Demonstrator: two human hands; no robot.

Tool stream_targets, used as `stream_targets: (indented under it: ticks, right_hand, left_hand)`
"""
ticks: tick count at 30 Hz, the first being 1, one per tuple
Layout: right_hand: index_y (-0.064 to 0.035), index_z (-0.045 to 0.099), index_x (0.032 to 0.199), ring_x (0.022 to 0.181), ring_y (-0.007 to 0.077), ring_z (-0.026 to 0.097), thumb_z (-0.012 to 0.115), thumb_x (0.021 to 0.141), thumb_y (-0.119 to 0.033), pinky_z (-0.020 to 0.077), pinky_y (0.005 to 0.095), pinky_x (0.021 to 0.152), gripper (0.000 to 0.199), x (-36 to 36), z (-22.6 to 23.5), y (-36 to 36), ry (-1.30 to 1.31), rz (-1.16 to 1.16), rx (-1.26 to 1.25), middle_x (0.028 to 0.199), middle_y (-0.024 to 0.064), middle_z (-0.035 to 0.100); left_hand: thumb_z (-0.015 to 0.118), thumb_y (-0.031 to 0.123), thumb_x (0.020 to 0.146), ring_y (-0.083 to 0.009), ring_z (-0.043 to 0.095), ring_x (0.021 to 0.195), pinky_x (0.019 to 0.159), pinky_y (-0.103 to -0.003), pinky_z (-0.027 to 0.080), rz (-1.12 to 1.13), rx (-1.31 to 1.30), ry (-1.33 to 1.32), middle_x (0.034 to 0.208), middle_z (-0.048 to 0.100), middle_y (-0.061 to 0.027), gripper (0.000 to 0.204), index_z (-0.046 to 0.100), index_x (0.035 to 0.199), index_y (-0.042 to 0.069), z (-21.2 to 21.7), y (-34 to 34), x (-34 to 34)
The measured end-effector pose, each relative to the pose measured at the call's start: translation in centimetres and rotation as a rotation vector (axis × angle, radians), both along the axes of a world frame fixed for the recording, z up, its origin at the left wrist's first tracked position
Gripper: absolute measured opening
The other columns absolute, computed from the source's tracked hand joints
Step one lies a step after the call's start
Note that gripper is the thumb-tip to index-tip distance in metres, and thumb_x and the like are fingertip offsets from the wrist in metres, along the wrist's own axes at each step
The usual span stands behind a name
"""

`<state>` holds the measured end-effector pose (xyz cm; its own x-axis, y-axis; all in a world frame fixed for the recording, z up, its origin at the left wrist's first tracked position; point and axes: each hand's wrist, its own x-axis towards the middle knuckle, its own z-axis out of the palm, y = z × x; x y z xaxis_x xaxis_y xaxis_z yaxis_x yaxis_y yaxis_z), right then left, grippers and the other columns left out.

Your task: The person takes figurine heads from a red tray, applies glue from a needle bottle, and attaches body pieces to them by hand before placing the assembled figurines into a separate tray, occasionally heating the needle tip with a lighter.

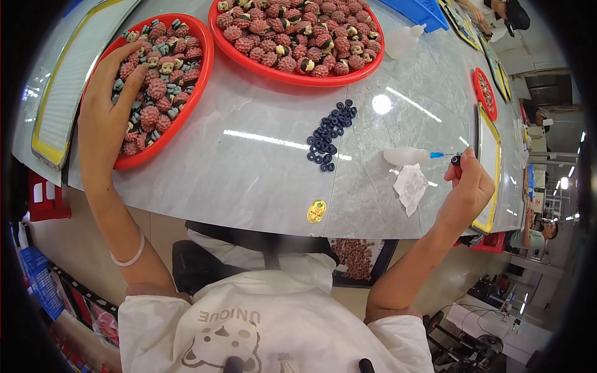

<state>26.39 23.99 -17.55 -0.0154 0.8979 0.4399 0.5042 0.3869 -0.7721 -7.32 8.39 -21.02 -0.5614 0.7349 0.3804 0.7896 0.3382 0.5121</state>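
My left hand (111, 102) reaches over a red basin (198, 93) at the far left, with its fingers spread on small pink bumpy figure pieces (149, 116) and grey ones mixed among them. The fingertips are partly lost among the pieces. On the right, my right hand (467, 186) pinches a small black-and-red piece (457, 163). That piece is at the thin needle of a white squeeze bottle (403, 156) with a blue tip, which lies on its side on the table. Close by lies a torn white paper (410, 188). Several dark blue rings (328, 133) are strewn in mid-table.
A larger red basin (298, 79) heaped with pink pieces stands at the back. Behind its right side are another white bottle (403, 42) and a blue tray (423, 13). Yellow-edged trays (46, 152) flank both sides. A gold oval sticker (316, 211) marks the near edge.
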Motion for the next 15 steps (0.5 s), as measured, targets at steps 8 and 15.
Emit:
stream_targets:
  ticks: [8, 15]
  right_hand:
    - [0.0048, 0.048, 0.055, 0.049, 0.0067, 0.034, 0.048, 0.082, -0.014, 0.0258, 0.0236, 0.048, 0.033, -0.06, -0.12, 0.06, 0.04, 0.002, -0.045, 0.049, 0.002, 0.042]
    - [0.004, 0.048, 0.054, 0.049, 0.007, 0.034, 0.048, 0.082, -0.015, 0.0246, 0.0237, 0.047, 0.033, -0.16, 0.0, 0.08, 0.055, 0.014, -0.076, 0.049, 0.0018, 0.041]
  left_hand:
    - [0.05, 0.027, 0.085, -0.0237, 0.049, 0.108, 0.093, -0.032, 0.035, -0.002, -0.009, -0.013, 0.114, 0.054, -0.008, 0.033, 0.054, 0.111, 0.007, -0.02, -0.03, -0.07]
    - [0.05, 0.027, 0.085, -0.0238, 0.049, 0.108, 0.093, -0.033, 0.035, -0.008, -0.013, -0.022, 0.114, 0.054, -0.0081, 0.033, 0.054, 0.112, 0.007, -0.1, -0.03, -0.05]
